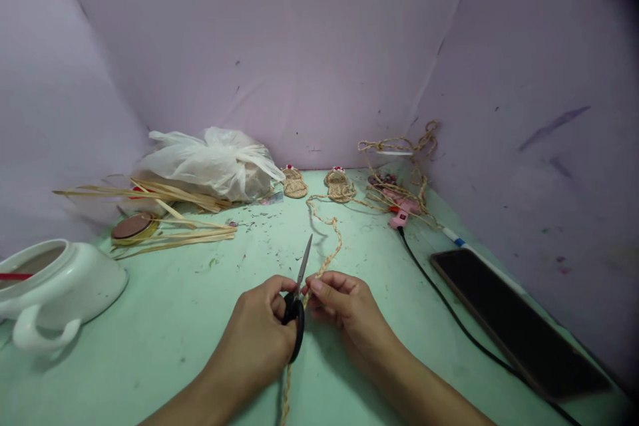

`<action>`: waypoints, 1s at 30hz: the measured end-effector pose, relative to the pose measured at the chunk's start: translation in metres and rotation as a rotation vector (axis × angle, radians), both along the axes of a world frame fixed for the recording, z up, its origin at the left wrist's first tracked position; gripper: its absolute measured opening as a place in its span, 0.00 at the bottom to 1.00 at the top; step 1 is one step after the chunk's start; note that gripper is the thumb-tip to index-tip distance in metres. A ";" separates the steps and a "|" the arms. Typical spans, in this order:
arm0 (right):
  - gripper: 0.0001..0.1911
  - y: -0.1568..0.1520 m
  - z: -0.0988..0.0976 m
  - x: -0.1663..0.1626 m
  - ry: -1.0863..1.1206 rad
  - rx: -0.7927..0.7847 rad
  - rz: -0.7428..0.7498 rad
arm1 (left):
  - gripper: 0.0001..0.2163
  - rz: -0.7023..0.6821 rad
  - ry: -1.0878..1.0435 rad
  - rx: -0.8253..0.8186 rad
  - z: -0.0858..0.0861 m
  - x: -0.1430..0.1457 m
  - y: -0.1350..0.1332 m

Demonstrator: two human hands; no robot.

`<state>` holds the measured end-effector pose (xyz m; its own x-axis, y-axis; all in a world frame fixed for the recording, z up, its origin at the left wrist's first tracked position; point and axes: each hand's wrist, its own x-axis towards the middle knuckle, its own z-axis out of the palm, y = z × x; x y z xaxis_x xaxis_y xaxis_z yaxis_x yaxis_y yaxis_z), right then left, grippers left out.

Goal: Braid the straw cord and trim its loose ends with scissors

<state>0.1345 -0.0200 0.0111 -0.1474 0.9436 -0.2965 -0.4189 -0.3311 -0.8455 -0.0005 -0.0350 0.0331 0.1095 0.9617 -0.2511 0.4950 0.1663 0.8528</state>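
Note:
My left hand (262,326) is closed around the black handles of a pair of scissors (303,266), whose blades point up and away from me. Close beside it, my right hand (344,303) pinches a braided straw cord (330,256) between thumb and fingers. One length of the cord winds away over the table toward the back. Its other end passes behind the scissors and hangs down toward me below my left hand. Two small woven straw sandals (295,184) with red and white trim stand at the back wall.
On the left are a white teapot-shaped pot (84,279), a round tin (134,226), loose straw strips (194,196) and a white plastic bag (214,163). A pink glue gun (402,210) with a black cable, tangled cord (424,140) and a phone (509,319) lie on the right.

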 end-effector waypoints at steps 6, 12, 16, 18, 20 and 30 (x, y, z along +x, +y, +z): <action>0.12 0.004 0.001 0.005 0.037 -0.034 -0.094 | 0.09 -0.034 -0.044 -0.009 -0.010 0.003 -0.006; 0.09 0.003 0.005 0.005 0.115 -0.079 -0.154 | 0.09 -0.093 -0.072 -0.033 -0.019 0.014 -0.022; 0.07 0.004 0.007 0.006 0.143 -0.066 -0.161 | 0.10 -0.081 0.043 -0.035 -0.005 0.009 -0.011; 0.07 0.005 0.007 0.006 0.132 -0.093 -0.169 | 0.09 -0.095 0.263 0.069 0.006 -0.007 0.005; 0.05 0.005 0.008 0.005 0.099 -0.133 -0.130 | 0.08 -0.082 0.549 0.162 0.014 -0.029 0.025; 0.07 -0.004 0.008 -0.004 -0.018 -0.151 0.034 | 0.10 0.048 0.515 0.208 0.020 -0.065 0.049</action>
